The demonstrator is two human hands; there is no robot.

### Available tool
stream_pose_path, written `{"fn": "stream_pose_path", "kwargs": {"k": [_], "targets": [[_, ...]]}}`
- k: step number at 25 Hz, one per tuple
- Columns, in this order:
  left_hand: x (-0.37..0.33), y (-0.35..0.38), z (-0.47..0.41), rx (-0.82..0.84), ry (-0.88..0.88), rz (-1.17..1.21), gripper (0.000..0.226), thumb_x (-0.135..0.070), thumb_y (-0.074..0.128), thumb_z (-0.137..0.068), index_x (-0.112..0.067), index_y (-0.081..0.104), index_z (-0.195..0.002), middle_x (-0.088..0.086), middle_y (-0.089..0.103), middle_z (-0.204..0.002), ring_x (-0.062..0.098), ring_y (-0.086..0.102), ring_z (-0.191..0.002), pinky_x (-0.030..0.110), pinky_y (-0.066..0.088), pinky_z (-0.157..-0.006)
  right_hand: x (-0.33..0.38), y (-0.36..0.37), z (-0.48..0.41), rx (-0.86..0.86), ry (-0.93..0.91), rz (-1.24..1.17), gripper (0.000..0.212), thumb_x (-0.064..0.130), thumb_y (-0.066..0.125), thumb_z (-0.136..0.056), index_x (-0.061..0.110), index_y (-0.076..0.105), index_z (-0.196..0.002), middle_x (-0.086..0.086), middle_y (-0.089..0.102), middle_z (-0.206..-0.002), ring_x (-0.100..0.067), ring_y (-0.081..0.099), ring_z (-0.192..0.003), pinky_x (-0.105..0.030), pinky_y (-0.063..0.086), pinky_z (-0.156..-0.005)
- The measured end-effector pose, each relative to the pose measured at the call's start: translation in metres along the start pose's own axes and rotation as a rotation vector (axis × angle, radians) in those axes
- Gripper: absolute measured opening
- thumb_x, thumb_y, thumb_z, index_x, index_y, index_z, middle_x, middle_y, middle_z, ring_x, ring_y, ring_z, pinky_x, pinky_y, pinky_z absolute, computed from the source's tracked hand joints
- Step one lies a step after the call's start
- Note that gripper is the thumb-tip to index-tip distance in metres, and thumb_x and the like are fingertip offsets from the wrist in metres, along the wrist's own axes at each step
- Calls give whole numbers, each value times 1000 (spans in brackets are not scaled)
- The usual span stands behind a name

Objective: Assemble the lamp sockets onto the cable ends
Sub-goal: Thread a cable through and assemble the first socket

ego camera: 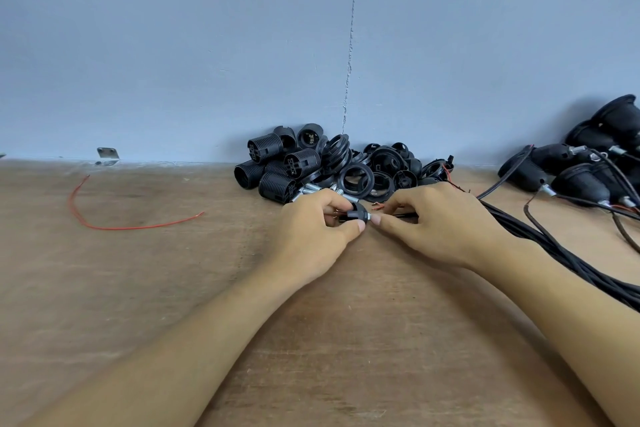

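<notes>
Work sits before the socket pile [311, 163]: left hand [311, 236] pinches a black cap [358, 213] steady so right hand [433, 222], pinching its silver fitting [370, 217], can likely seat it.

even, soft daylight; faint shadows under the forearms; wide-angle bending at the edges; centre sharp, corners slightly smeared.

no readable text, no labels, no numbers

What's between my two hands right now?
In the head view, a small black socket cap sits between them: the left hand grips it, and the right hand pinches its metal end.
</notes>
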State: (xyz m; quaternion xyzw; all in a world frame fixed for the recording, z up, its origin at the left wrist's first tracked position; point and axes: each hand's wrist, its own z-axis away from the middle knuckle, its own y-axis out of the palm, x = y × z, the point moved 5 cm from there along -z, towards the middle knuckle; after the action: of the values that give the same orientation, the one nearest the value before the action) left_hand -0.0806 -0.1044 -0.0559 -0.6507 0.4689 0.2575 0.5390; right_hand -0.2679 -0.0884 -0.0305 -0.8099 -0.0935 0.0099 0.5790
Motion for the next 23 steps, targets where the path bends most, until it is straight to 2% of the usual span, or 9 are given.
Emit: {"fn": "stream_pose_path", "kwargs": {"k": [2, 4, 6, 8, 12, 16, 18, 20, 23], "targets": [[-1, -1, 1, 6, 13, -10, 20, -27, 86, -80, -34, 72, -92, -20, 68, -83, -14, 60, -82, -1, 41, -68, 6, -3, 0, -50, -42, -43, 47, 72, 40, -85, 37, 69, -98, 16, 64, -92, -9, 61, -91, -28, 40, -68], [-2, -1, 1, 12, 27, -21, 24, -28, 86, -78, -39, 69, -89, -19, 69, -84, -13, 60, -83, 0, 41, -68, 13, -4, 1, -89, -82, -229, 39, 64, 48, -88, 35, 69, -104, 16, 62, -95, -4, 59, -92, -28, 46, -76], [-2, -2, 0, 21, 27, 1, 27, -26, 87, -77, -38, 69, -94, -17, 71, -89, -10, 62, -82, 2, 43, -68, 24, 1, 3, -70, -134, -431, 35, 52, 58, -90, 30, 68, -116, 15, 62, -103, 3, 58, -97, -15, 46, -85], [-2, -4, -1, 65, 29, 4, 35, -20, 87, -76, -37, 67, -100, -16, 73, -94, -6, 64, -82, 4, 44, -69, 32, 8, 5, -30, -156, -524, 34, 39, 65, -91, 29, 65, -124, 13, 62, -109, 5, 58, -101, -5, 42, -86], [-4, -4, 0, 138, 80, -10, 48, -4, 80, -78, -35, 60, -109, -16, 74, -99, -4, 65, -79, 7, 47, -73, 33, 11, 6, -50, -116, -557, 32, 20, 68, -90, 29, 67, -121, 8, 69, -105, -2, 60, -99, -9, 45, -87], [-6, 0, 3, 98, 118, -52, 37, -6, 72, -86, -28, 65, -116, -16, 75, -104, -7, 65, -80, 2, 44, -74, 33, 9, 7, -70, -99, -560, 28, 14, 66, -89, 32, 69, -109, 15, 70, -99, 0, 62, -96, -17, 46, -88], [-6, -1, 2, 28, 117, -30, 26, -8, 71, -89, -24, 72, -110, -13, 76, -99, -7, 67, -83, 3, 47, -76, 31, 9, 7, -55, -73, -612, 27, 15, 68, -88, 31, 68, -110, 17, 70, -102, 3, 63, -99, -15, 47, -91], [-6, -5, 1, -39, 123, -61, 15, -13, 73, -89, -25, 78, -96, -14, 75, -83, -5, 67, -79, 6, 48, -72, 29, 10, 7, -52, -64, -621, 25, 17, 69, -88, 31, 68, -109, 16, 71, -102, 4, 63, -100, -13, 46, -91], [-7, -7, 1, -69, 166, -139, 16, -15, 73, -89, -27, 79, -82, -21, 66, -66, -9, 62, -73, 3, 42, -64, 30, 9, 7, -62, -83, -595, 23, 19, 69, -88, 31, 68, -108, 17, 70, -100, 4, 62, -99, -11, 46, -88]]}}
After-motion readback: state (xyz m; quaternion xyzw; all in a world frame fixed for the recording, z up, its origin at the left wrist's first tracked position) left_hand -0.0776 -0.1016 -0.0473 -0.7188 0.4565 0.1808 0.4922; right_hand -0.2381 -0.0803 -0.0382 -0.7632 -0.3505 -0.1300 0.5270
